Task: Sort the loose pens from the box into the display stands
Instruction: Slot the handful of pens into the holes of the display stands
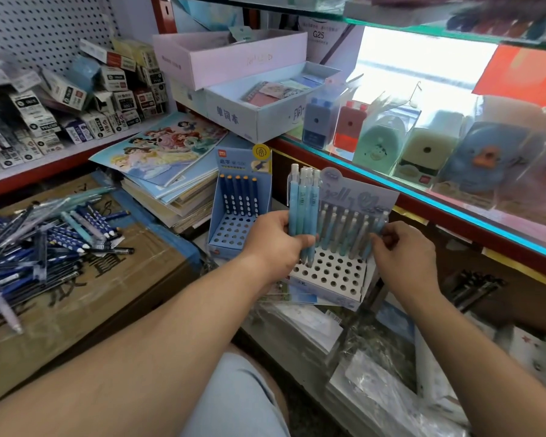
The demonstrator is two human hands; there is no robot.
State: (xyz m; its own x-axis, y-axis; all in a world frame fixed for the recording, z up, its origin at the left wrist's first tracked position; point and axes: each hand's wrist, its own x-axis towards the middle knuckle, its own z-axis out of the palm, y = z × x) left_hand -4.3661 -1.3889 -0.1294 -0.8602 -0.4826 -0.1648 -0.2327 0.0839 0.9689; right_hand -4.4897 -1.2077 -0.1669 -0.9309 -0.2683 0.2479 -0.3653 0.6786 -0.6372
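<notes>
Risk: leaving loose pens [54, 238] heaped on the box [108, 298], gripping a pale-blue bundle [303, 203] in the left hand [275, 244] (slackening, then scattering) over the holed stand [328, 272], pinching a slotted pen [380, 225] with the right hand [404, 253], maybe toppling neighbours [344, 228].

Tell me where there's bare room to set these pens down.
Free: front holes of the white stand, before its standing pens; lower holes of the blue stand, under five dark pens; bare cardboard between the pen pile and your left arm. Crowded: that pile and the white stand's back rows.
</notes>
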